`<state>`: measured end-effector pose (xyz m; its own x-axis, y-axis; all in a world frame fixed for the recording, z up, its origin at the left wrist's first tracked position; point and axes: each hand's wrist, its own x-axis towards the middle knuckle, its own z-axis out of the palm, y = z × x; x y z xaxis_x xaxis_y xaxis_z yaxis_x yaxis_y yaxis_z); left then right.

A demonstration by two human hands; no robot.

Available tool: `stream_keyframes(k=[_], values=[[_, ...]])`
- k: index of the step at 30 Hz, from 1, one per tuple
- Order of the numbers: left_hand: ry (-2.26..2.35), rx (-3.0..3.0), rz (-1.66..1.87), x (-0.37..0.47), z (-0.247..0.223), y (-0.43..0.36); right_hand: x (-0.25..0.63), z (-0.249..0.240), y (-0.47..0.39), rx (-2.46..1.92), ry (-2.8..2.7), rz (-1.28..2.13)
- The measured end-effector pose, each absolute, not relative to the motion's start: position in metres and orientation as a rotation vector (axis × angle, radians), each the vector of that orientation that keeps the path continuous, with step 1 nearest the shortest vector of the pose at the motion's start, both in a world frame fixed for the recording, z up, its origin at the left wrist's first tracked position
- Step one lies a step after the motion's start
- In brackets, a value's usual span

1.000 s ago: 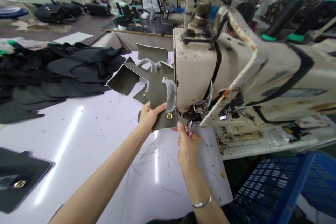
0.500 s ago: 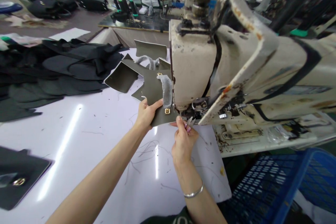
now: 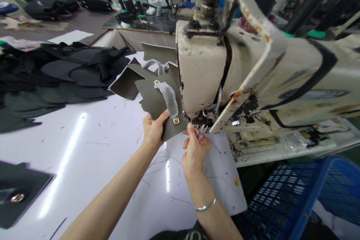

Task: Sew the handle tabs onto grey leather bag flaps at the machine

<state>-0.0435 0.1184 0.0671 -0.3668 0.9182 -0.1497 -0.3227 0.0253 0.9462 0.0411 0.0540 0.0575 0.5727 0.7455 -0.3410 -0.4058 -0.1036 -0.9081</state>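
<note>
My left hand grips the near left edge of an olive-green bag panel, thumb on top. A carrying handle in clear plastic wrap is fixed to the panel by gold buckles. My right hand is closed around small scissors with pink handles, their blades pointing up and away. Its thumb and finger are at the panel's near right corner; whether they pinch it is hard to tell. That corner lies beside the needle area of the sewing machine, which hides the panel's right edge.
More olive panels lie behind the held one. Black cut pieces are piled at the left, with a dark panel nearer me. Loose threads litter the white table. A blue basket stands at lower right.
The panel has turned anticlockwise, so its wrapped handle now leans to the left. My left hand has shifted slightly left and down with it. The right hand stays by the machine with the scissors.
</note>
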Motion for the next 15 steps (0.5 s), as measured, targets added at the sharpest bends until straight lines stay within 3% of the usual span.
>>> stream_keyframes(k=[15], values=[[1.381, 0.5, 1.753, -0.023, 0.068, 0.049, 0.057, 0.059, 0.046, -1.257, -0.241, 1.049]])
